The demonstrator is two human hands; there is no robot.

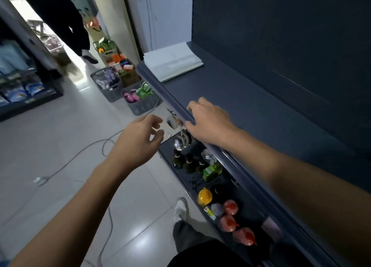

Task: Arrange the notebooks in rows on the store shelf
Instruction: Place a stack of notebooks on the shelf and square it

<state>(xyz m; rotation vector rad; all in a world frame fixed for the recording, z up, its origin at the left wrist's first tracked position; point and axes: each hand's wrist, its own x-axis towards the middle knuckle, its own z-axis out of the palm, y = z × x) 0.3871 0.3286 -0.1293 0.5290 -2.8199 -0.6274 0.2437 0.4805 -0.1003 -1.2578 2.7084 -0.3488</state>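
A pale stack of notebooks (pixel 172 60) lies flat at the far left end of the dark blue store shelf (pixel 251 114). My right hand (pixel 208 120) hovers over the shelf's front lip, fingers loosely curled, holding nothing. My left hand (pixel 140 138) hangs in the aisle just left of the shelf edge, fingers loosely bent and empty. Both hands are well short of the notebooks.
A lower shelf (pixel 180 174) under the lip holds dark bottles, a green carton, a yellow-capped bottle and red bottles. Grey baskets (pixel 108 84) of goods stand on the tiled floor by the shelf end. A cable (pixel 84 148) crosses the floor. A person in dark clothes (pixel 66 21) stands far left.
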